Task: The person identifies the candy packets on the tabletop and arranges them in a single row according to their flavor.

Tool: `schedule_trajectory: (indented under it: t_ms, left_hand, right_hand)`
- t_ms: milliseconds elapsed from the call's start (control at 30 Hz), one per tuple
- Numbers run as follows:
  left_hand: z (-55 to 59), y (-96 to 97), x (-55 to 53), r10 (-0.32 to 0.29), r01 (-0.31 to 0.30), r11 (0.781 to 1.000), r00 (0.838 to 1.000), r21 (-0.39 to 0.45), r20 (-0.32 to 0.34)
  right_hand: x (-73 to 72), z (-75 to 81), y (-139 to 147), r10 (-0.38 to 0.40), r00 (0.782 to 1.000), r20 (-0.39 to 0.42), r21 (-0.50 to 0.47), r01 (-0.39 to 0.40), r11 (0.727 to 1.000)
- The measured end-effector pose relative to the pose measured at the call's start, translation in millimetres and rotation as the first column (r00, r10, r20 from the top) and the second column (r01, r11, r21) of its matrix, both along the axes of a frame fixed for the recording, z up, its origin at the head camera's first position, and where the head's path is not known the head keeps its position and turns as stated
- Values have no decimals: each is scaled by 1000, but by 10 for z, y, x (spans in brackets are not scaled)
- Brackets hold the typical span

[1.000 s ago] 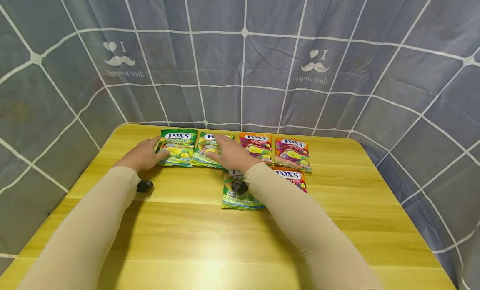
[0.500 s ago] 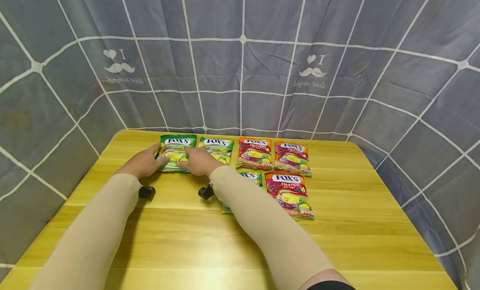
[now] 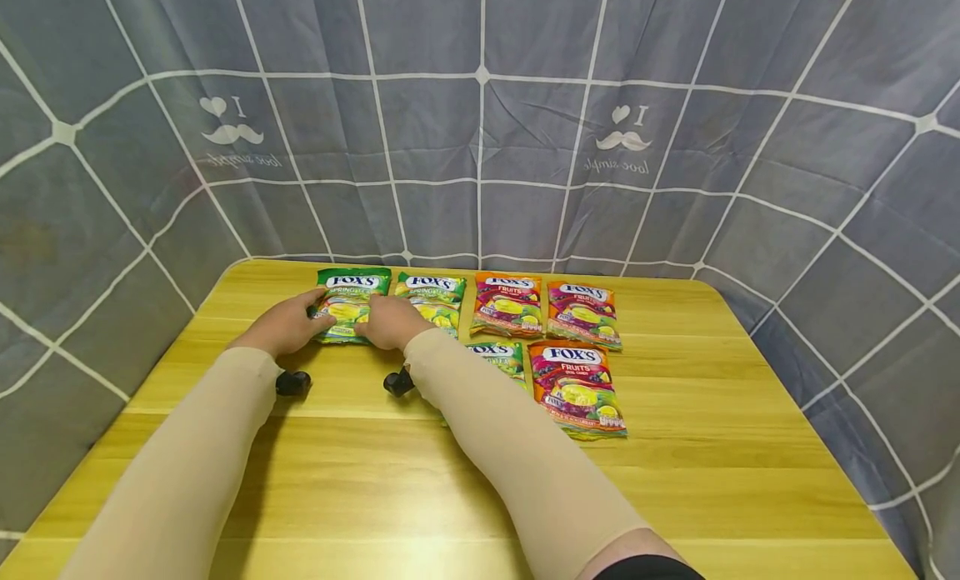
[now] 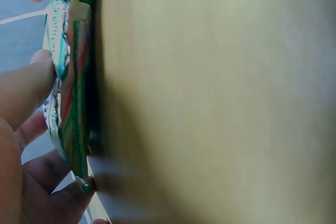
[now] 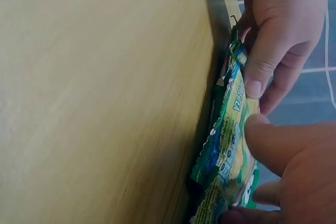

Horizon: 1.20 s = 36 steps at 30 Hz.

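At the back left of the table lies a green candy bag [image 3: 347,307] marked FOX'S, gripped at both sides. My left hand [image 3: 281,323] holds its left edge, the thumb on the front face, as the left wrist view shows with the thumb [image 4: 29,87]. On the other side my right hand [image 3: 392,320] holds the bag's right part, its thumb [image 5: 262,129] on the face in the right wrist view. A second green candy bag [image 3: 442,312] lies just right of that hand, partly covered by it.
Two orange-purple candy bags [image 3: 507,303] continue the back row. In front are another green bag [image 3: 501,359], half hidden by my right sleeve, and an orange-purple bag [image 3: 577,388]. A grey checked curtain [image 3: 480,147] surrounds the wooden table [image 3: 720,447].
My right hand has moved left, from the second green bag onto the leftmost one. My left hand has stayed at that bag's left edge. The front bags are now less covered.
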<state>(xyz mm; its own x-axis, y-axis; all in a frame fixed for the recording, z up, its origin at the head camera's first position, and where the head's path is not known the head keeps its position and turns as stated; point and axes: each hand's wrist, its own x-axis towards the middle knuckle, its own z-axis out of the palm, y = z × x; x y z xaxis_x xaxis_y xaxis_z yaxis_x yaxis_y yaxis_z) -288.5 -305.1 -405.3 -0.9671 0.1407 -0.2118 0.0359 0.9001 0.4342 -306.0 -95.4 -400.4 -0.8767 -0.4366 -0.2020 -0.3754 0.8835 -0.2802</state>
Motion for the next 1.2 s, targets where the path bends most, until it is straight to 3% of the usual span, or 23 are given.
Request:
schedule_trajectory:
  t_ms: [367,567,933,1033,1200]
  left_hand:
    - [27,35,-34,33,-33,997,999,71,1]
    - [40,21,-15,77,-75,990,997,122,-19]
    - [104,-50,61,103,-87,973,992,215,-68]
    - [106,-70,85,106,-88,969,992,229,-64]
    - [50,-80,101,105,-95,966,994,242,-27]
  right_hand:
    - [-31,-37,-24,-53,998,36,-105,56,993]
    - [-9,-27,-18,-48,998,46,-126,53,991]
    - [60,-69,-82,-109,993,44,-200,116,973]
    - [65,-94,-105,-123,992,24,-170,125,978]
    - [67,-135,-143,-122,993,-9,-35,121,992]
